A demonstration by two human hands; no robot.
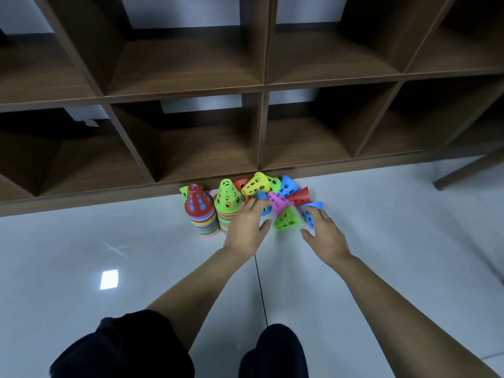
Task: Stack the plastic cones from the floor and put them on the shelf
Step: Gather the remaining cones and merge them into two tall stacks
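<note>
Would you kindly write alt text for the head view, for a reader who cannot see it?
A person's left hand and right hand reach into loose coloured cones on the floor before a wooden shelf; a red-topped stack and green-topped stack stand nearby.

This is an indoor storage or activity room, such as a school or sports club might have. A large dark brown wood-laminate cubby shelf (pixel 263 88) of open square compartments stands on a glossy pale grey tiled floor (pixel 81 241) with a bright square light reflection (pixel 109 279), and plain white wall (pixel 201 12) shows through its open back. At its foot lie brightly coloured perforated plastic training cones (pixel 227 195), many nested in two tall stacks, and a dark wooden furniture leg (pixel 469 170) stands at right.
</note>
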